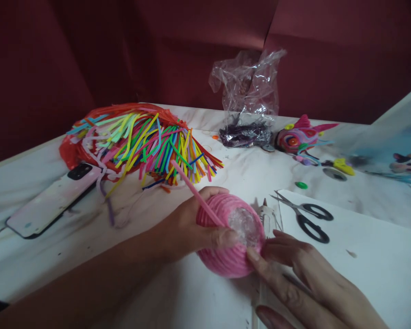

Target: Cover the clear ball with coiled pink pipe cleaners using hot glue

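My left hand point(205, 233) is closed around a ball wrapped in coils of fuzzy pink pipe cleaner point(222, 265), its thumb pressed on the near side. A clear, shiny round patch point(245, 226) shows where the coils stop. One loose pink pipe cleaner end point(193, 189) sticks up to the left past my thumb. My right hand point(304, 269) has its fingers stretched out and apart, with the index fingertip touching the ball's edge beside the clear patch. Behind the ball lies a white glue gun point(267, 217), partly hidden by the ball and my right hand.
A red bag point(68, 153) spills colourful pipe cleaners point(164, 141). A phone point(55, 198) lies at left. Black-handled scissors point(306, 219) rest on white paper point(373, 256). Farther back are a clear plastic bag point(250, 100), a colourful craft figure point(296, 139) and a green piece point(301, 185).
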Available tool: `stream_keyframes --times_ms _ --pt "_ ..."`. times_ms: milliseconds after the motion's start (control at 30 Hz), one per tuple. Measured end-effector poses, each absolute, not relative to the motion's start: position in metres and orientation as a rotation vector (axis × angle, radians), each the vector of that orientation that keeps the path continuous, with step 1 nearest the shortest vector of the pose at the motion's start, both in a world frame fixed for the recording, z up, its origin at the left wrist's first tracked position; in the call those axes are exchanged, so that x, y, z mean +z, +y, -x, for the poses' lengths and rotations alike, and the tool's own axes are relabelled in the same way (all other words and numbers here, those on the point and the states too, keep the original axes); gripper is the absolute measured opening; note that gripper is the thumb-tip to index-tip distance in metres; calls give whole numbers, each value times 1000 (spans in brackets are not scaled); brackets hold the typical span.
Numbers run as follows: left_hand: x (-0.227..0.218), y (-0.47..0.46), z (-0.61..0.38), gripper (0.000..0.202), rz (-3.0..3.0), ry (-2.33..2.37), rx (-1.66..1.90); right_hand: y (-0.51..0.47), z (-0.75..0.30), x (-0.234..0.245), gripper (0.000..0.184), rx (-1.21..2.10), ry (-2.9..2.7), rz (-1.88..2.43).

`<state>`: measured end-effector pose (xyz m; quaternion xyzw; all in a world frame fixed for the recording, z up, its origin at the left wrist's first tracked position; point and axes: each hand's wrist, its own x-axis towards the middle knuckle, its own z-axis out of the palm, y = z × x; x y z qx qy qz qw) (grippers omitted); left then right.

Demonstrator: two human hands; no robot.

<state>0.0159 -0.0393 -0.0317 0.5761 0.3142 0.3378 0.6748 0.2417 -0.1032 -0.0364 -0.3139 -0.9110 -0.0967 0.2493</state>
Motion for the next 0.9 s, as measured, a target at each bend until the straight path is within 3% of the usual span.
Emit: stream_keyframes --times_ms 133,333,633,900 --pt "-34 -39 -13 82 -1276 681 684 -102 -240 -34 44 -219 -2437 868" --pt "-32 -39 -17 53 -1277 640 718 -101 -240 -36 37 -146 -2424 825" --pt "-35 -37 -16 59 -1205 660 720 -103 -239 -38 33 -90 -2371 848" --pt "-35 -40 -21 45 -1175 712 789 -102 -238 -37 32 -121 -2383 840"
